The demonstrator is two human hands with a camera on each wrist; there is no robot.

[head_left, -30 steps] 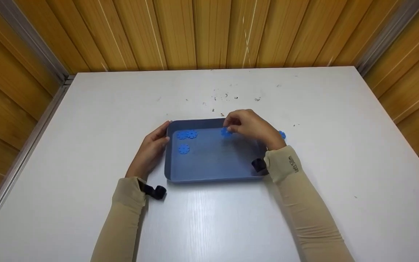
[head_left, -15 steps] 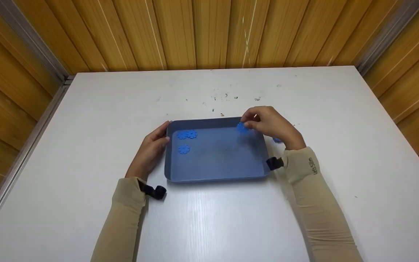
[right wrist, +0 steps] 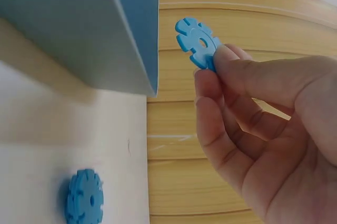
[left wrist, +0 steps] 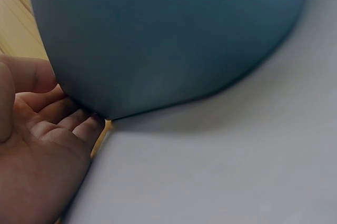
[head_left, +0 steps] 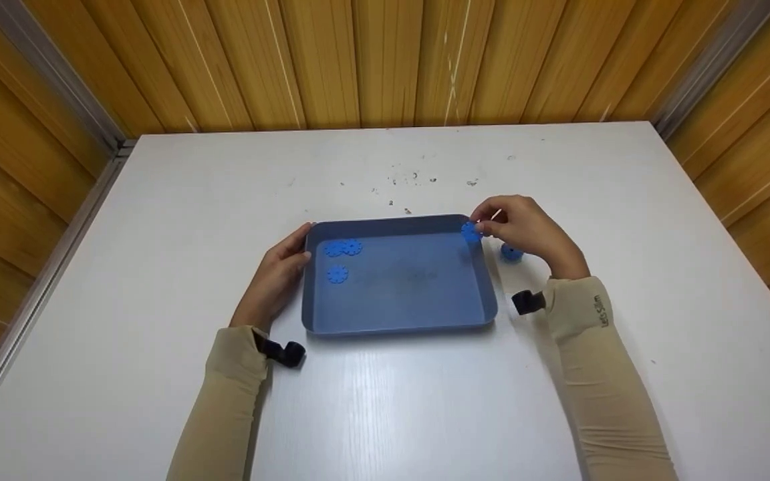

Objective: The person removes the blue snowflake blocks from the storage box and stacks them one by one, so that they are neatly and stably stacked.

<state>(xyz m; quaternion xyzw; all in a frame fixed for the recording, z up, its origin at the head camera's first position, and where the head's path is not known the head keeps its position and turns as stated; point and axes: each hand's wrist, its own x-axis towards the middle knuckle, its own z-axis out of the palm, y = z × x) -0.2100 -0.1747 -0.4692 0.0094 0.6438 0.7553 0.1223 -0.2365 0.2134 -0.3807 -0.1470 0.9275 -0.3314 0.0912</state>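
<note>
My right hand [head_left: 525, 227] pinches a blue notched disc [head_left: 470, 232] between thumb and fingertips, over the back right corner of a grey-blue tray [head_left: 405, 294]. The right wrist view shows that disc [right wrist: 197, 42] tilted, with a round centre hole and slots around its edge. My left hand [head_left: 281, 270] grips the tray's left side, thumb at the rim and fingers along the outer wall [left wrist: 158, 50]. Inside the tray, two overlapping discs [head_left: 343, 248] lie at the back left, with a single disc [head_left: 337, 274] in front of them.
Blue discs [right wrist: 86, 196] lie stacked on the white table [head_left: 398, 401], just right of the tray and below my right hand. Wood-look panels [head_left: 385, 63] rise behind the table and along both sides. A black wrist camera [head_left: 529, 302] sits beside the tray's right wall.
My right hand has moved right, carrying the blue disc from over the tray to its back right corner. The discs on the table show more clearly. My left hand has stayed still.
</note>
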